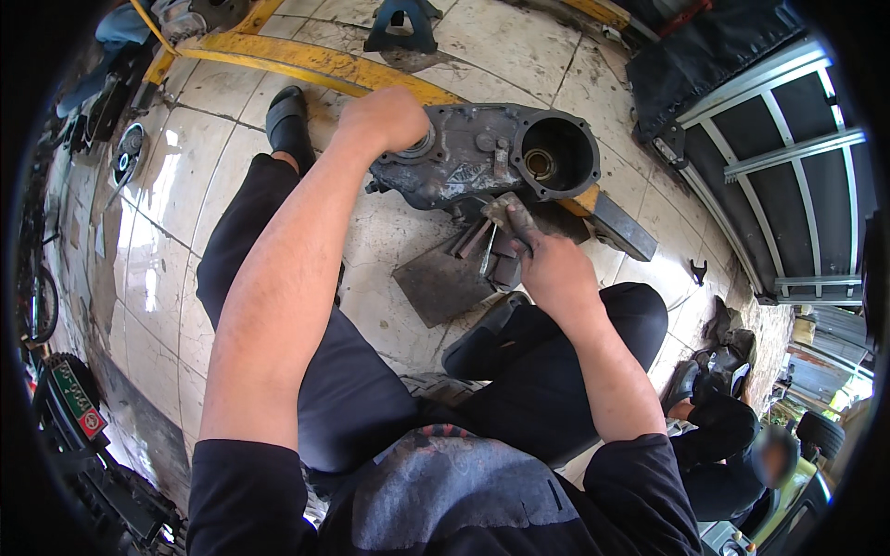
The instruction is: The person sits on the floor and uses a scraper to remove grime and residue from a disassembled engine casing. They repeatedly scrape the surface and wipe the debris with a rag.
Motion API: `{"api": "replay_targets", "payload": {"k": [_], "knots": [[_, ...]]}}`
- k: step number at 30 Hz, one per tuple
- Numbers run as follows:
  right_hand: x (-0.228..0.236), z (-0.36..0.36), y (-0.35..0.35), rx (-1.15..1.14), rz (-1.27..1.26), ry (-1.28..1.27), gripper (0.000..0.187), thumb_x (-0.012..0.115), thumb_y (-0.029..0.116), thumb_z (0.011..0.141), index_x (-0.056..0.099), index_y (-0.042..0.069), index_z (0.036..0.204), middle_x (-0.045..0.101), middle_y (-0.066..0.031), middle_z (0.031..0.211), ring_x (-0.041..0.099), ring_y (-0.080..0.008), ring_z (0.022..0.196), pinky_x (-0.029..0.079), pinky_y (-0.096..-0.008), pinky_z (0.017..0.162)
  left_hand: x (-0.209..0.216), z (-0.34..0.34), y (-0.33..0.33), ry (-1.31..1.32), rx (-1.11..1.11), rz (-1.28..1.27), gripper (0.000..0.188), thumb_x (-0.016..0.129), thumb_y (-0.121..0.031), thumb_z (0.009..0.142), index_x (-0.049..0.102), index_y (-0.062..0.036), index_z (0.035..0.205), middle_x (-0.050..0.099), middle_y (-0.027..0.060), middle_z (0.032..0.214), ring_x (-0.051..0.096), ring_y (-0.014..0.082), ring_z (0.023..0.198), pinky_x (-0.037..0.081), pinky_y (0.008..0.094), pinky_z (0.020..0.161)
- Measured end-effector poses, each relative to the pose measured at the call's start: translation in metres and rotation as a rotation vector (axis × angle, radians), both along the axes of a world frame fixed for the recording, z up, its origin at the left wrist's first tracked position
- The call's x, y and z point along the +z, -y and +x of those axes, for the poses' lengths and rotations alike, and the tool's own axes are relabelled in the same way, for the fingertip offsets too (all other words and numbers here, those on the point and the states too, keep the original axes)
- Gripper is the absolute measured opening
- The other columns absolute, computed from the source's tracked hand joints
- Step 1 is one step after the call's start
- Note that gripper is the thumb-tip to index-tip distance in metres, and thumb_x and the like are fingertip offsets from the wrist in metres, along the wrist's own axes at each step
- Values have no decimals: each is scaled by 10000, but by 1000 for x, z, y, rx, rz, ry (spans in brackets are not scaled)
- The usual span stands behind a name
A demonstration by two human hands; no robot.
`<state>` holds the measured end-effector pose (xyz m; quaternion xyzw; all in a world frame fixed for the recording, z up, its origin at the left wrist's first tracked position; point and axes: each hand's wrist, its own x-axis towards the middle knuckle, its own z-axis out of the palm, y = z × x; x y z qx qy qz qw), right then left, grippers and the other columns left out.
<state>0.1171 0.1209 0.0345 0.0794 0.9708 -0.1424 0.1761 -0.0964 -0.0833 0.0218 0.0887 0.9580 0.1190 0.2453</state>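
A dark metal gear housing (464, 153) lies in front of me, with a wide round opening at its right end and a smaller ring (424, 142) at its left end. My left hand (385, 120) is closed in a fist over that ring, and its fingertips are hidden. Close to the housing's lower edge, my right hand (556, 269) pinches a small flat grey-brown piece (504, 211) between greasy fingers. Beneath it, a metal stand (440, 283) with a square base plate sits on the tiles, partly covered by the hand.
A yellow steel beam (306, 67) runs behind the housing, ending in a dark bar at right. A blue-black stand (402, 26) is beyond it. A framed panel (788, 157) leans at right. Another person (718, 445) sits at lower right. A motorcycle tyre (67, 371) is at left.
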Motion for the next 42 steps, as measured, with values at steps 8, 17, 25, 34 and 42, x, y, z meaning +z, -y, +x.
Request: {"api": "replay_targets", "payload": {"k": [8,17,25,34,42], "knots": [[-16,-5,7,-30,-17,-45,411,568,233,982,617,217,1391,686,-262,853,673,-457,841,537,-543,762,3,1,-2,-9,1,2,397,497,-188,871,735,-16,1138,696,212,1242,662,373,1168,520,455,959],[-18,-15,10,-87,-53,-9,491,537,248,997,526,268,1487,701,-270,923,676,-467,891,535,-546,808,-1,3,0,-25,-27,5,398,499,-218,893,725,2,1135,695,237,1216,663,392,1153,520,462,964],[-8,-29,14,-63,-31,10,503,505,289,1016,488,250,1518,721,-258,972,703,-447,921,555,-530,822,-8,-7,5,-25,-62,25,426,492,-280,952,699,29,1158,691,274,1186,656,416,1146,511,482,985],[-23,-28,12,-95,-80,-25,489,534,263,998,520,208,1484,690,-301,861,675,-493,855,533,-571,796,-1,-3,1,-10,-18,15,423,495,-275,947,700,19,1171,686,275,1196,653,409,1156,509,479,985],[-20,18,14,-96,-74,-24,541,550,228,983,479,157,1515,681,-285,773,686,-481,768,551,-557,716,-6,-3,2,-17,-17,10,417,495,-271,957,696,17,1182,685,269,1205,653,404,1158,508,475,988]]}}
